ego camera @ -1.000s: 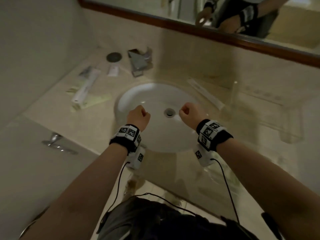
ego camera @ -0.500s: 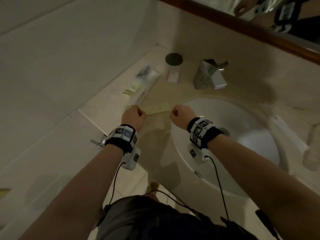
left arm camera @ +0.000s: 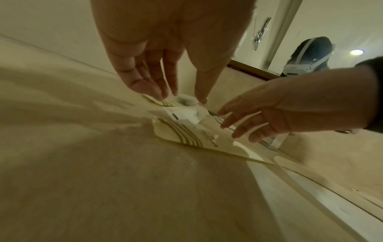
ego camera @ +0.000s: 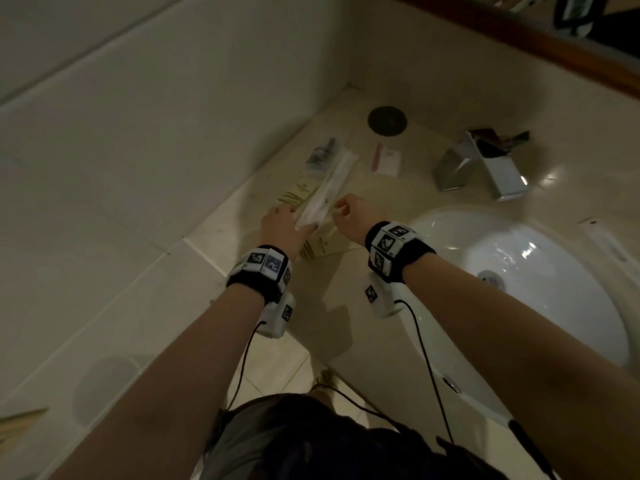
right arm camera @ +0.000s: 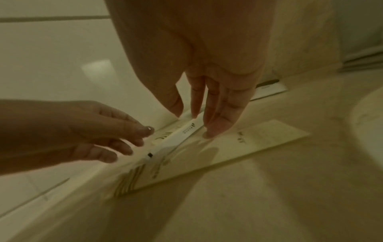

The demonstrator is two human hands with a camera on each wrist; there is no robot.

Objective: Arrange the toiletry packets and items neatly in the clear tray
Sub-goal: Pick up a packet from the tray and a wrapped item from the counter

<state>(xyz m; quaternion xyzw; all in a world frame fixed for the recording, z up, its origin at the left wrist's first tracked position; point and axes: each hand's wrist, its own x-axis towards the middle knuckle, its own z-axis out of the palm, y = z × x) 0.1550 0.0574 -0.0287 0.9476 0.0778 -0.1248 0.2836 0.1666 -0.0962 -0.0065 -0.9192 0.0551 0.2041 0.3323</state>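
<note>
A long white packet [ego camera: 327, 190] lies across two cream striped packets [ego camera: 323, 244] on the counter, left of the sink. My left hand [ego camera: 287, 223] reaches down at the packet's near end [left arm camera: 184, 113] with fingers straight, fingertips at its edge. My right hand [ego camera: 346, 209] comes in from the right. Its straight fingers [right arm camera: 215, 129] touch the white packet [right arm camera: 178, 135] and the cream packet [right arm camera: 238, 147] under it. Neither hand has closed on anything. Further back lie a clear packet with a grey item [ego camera: 322, 155] and a small white packet [ego camera: 388, 161]. The clear tray is out of view.
A dark round disc [ego camera: 387, 120] sits in the back corner. The chrome faucet [ego camera: 481, 164] stands behind the white sink basin [ego camera: 554, 306] on the right. A tiled wall [ego camera: 173, 133] runs close along the left, and the mirror's wooden frame [ego camera: 554, 46] crosses the top.
Both hands were fists over the sink, then moved left and forward to the packets. Their fingers have uncurled and now touch the white packet.
</note>
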